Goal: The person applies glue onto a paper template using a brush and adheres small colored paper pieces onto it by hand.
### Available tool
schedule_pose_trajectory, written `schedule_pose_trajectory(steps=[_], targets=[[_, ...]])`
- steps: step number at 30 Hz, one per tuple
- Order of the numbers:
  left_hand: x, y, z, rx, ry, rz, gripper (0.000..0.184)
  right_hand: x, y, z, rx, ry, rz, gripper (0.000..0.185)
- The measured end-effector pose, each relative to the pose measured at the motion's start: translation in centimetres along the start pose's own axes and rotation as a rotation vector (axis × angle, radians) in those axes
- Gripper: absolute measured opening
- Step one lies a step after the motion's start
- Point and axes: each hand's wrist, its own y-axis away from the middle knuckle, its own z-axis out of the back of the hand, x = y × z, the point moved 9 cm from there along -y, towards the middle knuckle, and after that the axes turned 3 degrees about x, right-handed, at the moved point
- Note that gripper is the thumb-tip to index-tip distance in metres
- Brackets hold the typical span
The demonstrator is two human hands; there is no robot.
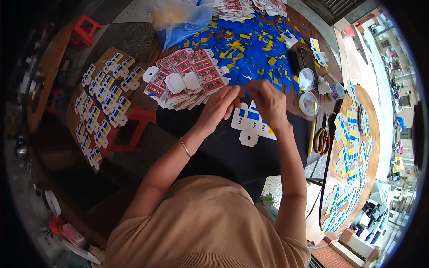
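My left hand point(222, 107) is closed, its fingertips pressed together above the edge of the black cloth point(210, 149). Across from it, my right hand point(269, 105) is also closed in a pinch, its fingertips close to the left ones. Whatever either hand grips is too small or hidden to name. Just below them a flat, die-cut white box blank point(248, 137) with blue and yellow patches lies on the black cloth, partly covered by my right hand. Beside my left hand spreads a pile of red-and-white printed box blanks point(183, 73).
Blue and yellow pieces point(250, 58) cover the table's far part, near a plastic bag point(178, 22). Right of my hands are plastic lids point(306, 79), a yellow stick point(312, 129) and scissors point(322, 136). Patched blanks lie on a left board point(96, 107) and a right round table point(373, 116).
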Motion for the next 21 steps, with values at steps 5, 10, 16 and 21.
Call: schedule_pose_trajectory(steps=[5, 10, 16, 21], targets=[[2.3, 0.9, -2.4, 0.187, 0.242, 0.187, 0.02, 2.1, 3.8, 0.8, 0.024, 0.087, 0.085, 0.03], [2.5, 0.7, -2.5, 0.105, 0.24, 0.194, 0.012, 0.0, 4.3, 1.4, -0.069, -0.029, -0.143, 0.027], [0.4, 1.3, -1.5, 0.029, -0.048, -0.017, 0.014, -5.2, 5.1, 0.2, -0.088, -0.361, -0.577, 0.016], [0.7, 1.8, 0.4, -0.044, -0.161, -0.087, 0.013, -5.8, 4.6, -2.3, 0.052, -0.437, -0.62, 0.017]])
